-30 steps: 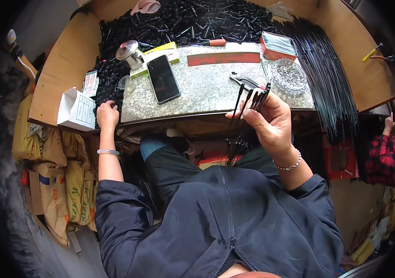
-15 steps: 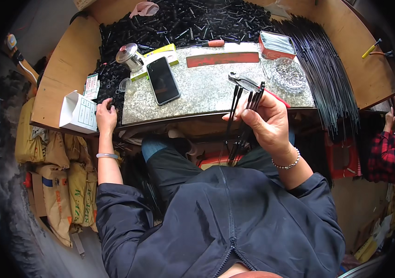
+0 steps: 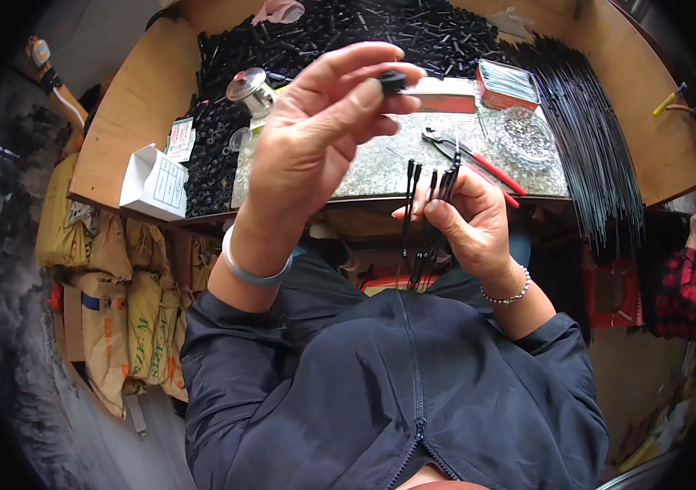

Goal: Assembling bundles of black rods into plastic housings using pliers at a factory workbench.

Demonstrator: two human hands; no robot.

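Note:
Raised over the worktable, my left hand (image 3: 303, 135) pinches a small round black part (image 3: 391, 82) between thumb and fingers. My right hand (image 3: 476, 219) is lower, in front of the table's near edge, closed around several thin black rods (image 3: 410, 192) with thicker upper ends. The rods hang down toward my lap, apart from the round part. Just beyond my right hand, red-handled pliers (image 3: 487, 167) lie on the speckled board (image 3: 381, 167). My left hand and forearm hide the phone.
Black parts are heaped at the back (image 3: 340, 33) and left (image 3: 216, 139). A white carton (image 3: 152, 184) stands at the left edge. On the right are a red tin (image 3: 509, 84), a glass dish (image 3: 525, 140) and long dark rods (image 3: 581, 122). Another person's checked sleeve (image 3: 687, 290) shows at far right.
My left hand has come up from the heap beside the carton, toward the right, with a small round black part in it. My right hand still holds the rods, nearly unmoved.

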